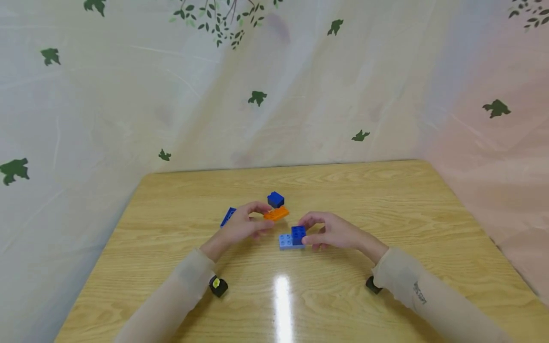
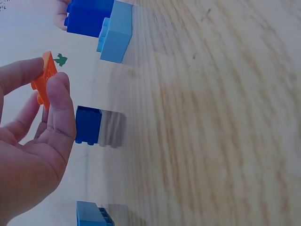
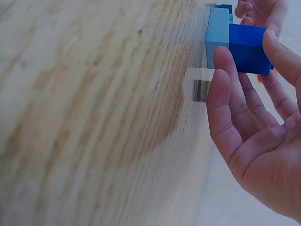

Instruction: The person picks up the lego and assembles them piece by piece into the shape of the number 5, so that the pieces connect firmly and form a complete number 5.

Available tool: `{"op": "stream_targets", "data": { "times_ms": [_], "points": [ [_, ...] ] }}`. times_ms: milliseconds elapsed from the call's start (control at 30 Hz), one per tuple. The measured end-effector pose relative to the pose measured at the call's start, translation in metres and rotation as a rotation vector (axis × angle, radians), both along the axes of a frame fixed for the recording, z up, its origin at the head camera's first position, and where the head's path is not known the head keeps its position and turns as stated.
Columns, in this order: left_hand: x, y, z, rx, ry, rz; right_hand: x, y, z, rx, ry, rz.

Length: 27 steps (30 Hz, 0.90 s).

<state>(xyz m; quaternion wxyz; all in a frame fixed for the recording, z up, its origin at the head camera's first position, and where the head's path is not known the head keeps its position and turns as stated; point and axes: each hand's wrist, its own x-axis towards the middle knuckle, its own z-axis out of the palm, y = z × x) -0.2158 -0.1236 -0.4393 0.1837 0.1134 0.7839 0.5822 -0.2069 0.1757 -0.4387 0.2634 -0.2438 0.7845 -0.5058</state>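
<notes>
An orange toy building brick [image 1: 276,214] is pinched between the thumb and fingers of my left hand [image 1: 242,226], raised off the table. In the left wrist view the orange brick [image 2: 45,77] is tilted, its studs partly covered by fingers. My right hand [image 1: 336,231] holds a dark blue brick [image 1: 298,234] with thumb and fingertips at its sides. That brick sits on the right half of a light blue brick [image 1: 285,241], leaving the left studs bare. The right wrist view shows the dark blue brick [image 3: 249,47] against the light blue brick [image 3: 218,35].
Behind the orange brick, another dark blue brick [image 1: 276,199] stands on the wooden table [image 1: 364,190]. A flat blue brick [image 1: 228,217] lies left of my left hand, partly hidden by it. A patterned cloth [image 1: 300,128] hangs behind the table.
</notes>
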Motion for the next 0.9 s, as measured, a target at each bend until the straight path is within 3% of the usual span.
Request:
{"op": "stream_targets", "data": {
  "times_ms": [400, 900],
  "points": [
    [0.009, 0.006, 0.013, 0.095, 0.069, -0.191, 0.000, -0.001, 0.001, 0.009, 0.003, -0.006],
    [0.016, 0.015, 0.012, 0.055, 0.143, -0.313, 0.001, -0.002, 0.002, 0.008, 0.048, 0.000]
  ]
}}
